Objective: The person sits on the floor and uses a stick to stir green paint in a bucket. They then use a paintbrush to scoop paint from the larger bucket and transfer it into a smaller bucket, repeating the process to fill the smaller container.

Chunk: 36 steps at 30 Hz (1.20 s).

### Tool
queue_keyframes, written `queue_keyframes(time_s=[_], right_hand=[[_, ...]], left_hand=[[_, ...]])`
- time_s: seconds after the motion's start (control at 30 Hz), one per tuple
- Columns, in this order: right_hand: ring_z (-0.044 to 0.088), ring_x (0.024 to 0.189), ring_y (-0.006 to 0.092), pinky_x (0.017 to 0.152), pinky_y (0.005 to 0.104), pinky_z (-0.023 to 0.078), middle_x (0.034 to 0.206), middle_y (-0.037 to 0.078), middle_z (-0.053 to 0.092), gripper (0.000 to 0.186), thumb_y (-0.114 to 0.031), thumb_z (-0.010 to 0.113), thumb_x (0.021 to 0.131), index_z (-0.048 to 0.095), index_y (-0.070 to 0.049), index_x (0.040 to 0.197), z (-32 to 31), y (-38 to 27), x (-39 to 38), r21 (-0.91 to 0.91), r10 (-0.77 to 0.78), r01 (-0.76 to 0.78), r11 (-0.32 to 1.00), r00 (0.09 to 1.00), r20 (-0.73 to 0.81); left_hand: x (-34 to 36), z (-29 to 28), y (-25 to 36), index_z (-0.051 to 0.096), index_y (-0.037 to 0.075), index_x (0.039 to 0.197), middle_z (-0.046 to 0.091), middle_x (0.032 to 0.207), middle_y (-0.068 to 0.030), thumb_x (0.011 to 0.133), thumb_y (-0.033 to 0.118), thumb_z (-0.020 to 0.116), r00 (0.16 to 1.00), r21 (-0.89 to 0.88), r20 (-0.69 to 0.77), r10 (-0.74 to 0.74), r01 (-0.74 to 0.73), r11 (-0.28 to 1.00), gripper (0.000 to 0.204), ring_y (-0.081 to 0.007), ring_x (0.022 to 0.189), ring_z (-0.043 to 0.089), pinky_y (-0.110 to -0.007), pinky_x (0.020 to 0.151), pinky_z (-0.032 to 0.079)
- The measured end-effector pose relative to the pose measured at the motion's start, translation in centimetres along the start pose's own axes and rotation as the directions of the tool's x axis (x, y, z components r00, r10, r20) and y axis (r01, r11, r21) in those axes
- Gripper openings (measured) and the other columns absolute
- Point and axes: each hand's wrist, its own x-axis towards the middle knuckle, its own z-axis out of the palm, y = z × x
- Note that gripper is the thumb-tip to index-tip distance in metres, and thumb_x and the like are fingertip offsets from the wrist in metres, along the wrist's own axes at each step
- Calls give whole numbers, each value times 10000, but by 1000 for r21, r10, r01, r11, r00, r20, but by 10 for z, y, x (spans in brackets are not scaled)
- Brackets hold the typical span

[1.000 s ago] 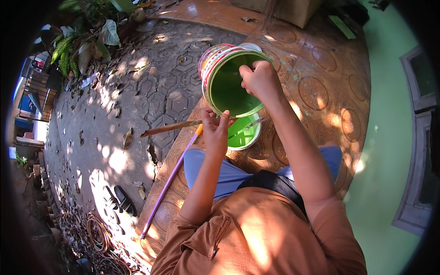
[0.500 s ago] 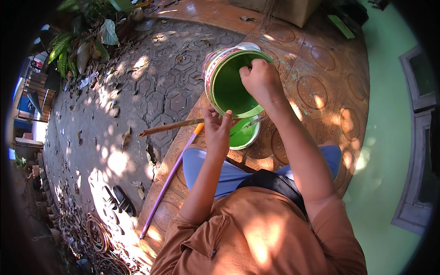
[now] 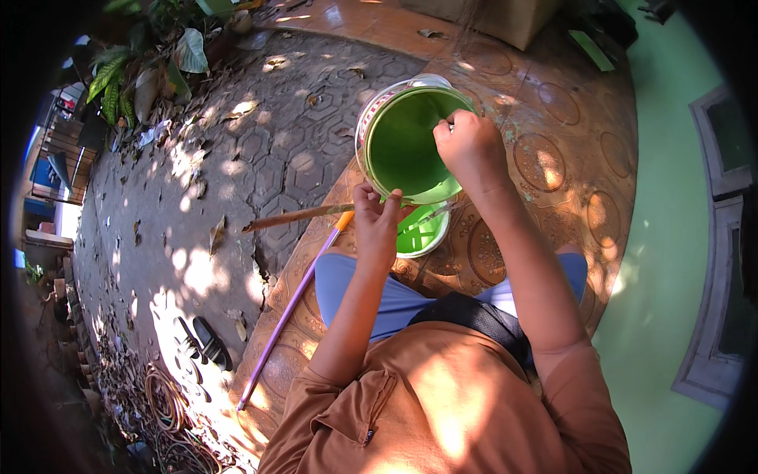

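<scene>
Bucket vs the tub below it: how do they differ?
The bucket is tilted, gripped by the left hand; the tub sits lower, partly hidden by it. The bucket looks larger than the tub. The bucket's inside is darker green, the tub's brighter. Both are round and green inside.

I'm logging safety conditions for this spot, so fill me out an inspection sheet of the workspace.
Surface: patterned brown tile, sun-dappled; grey paving alongside.
Job's things: bucket, tilted, green inside; smaller tub below, bright green contents.
Clutter: wooden stick beside the left hand; purple pole with orange end; black sandals; dry leaves.
Hands: left, thumb on the bucket's lower rim; right hand, fingers curled at the bucket's mouth, grip contents unclear.
Cables: none certain; coiled line at lower left, hose or cable unclear.
Surroundings: pale green wall at right; leafy plants at upper left.
</scene>
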Motion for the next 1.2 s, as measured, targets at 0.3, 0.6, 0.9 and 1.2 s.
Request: queue_keyframes(time_s=[0.3,0.6,0.9,1.2], right_hand=[[686,659,388,628,455,572,689,227,666,216,-152,577,904,626,-10,749,-4,-19,-12,47,-69,67,997,997,40],[669,656,420,640,484,560,680,252,648,228,-154,588,877,631,14,729,8,0,-18,4,-40,40,999,999,28],[688,707,389,667,443,572,749,234,679,249,-184,567,932,641,10,794,-2,-9,-18,131,-23,19,991,999,23],[686,797,406,739,462,547,809,233,693,272,-235,599,941,685,22,920,-18,10,-15,134,114,-120,984,992,51]], left_hand=[[0,-2,-2,393,86,1125,583,1171,-104,980,-8,525,1000,18,21,-2,2,1000,218,-204,1038,633,-412,860,591],[0,3,-8,367,75,1067,576,1114,-63,978,-5,548,1000,23,15,-3,3,1000,217,-136,985,621,-333,823,601],[-3,1,-10,406,84,1079,600,1112,-85,985,11,543,999,-7,33,-22,22,1000,181,-193,1022,627,-438,883,585],[1,-1,0,369,75,1073,569,1181,-105,998,22,530,998,-41,31,-57,58,997,186,-209,1057,625,-425,894,598]])
